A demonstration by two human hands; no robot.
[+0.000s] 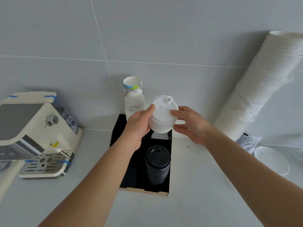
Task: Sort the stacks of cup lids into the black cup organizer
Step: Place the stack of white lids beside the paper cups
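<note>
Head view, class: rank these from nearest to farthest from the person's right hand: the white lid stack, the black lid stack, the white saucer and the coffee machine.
From the right hand:
1. White lid stack, held between both hands, touching its fingers.
2. Black lid stack, below and left, in the organizer's front slot.
3. White saucer, on the counter at far right.
4. Coffee machine, far left.

The scene is backed by a wall [147, 30] of large pale grey tiles, divided by thin white grout lines. A pale grey bench [196, 202] is met by the wall at its foot. Even, soft light is cast throughout, and faint shadows are thrown on the tiles.
</note>
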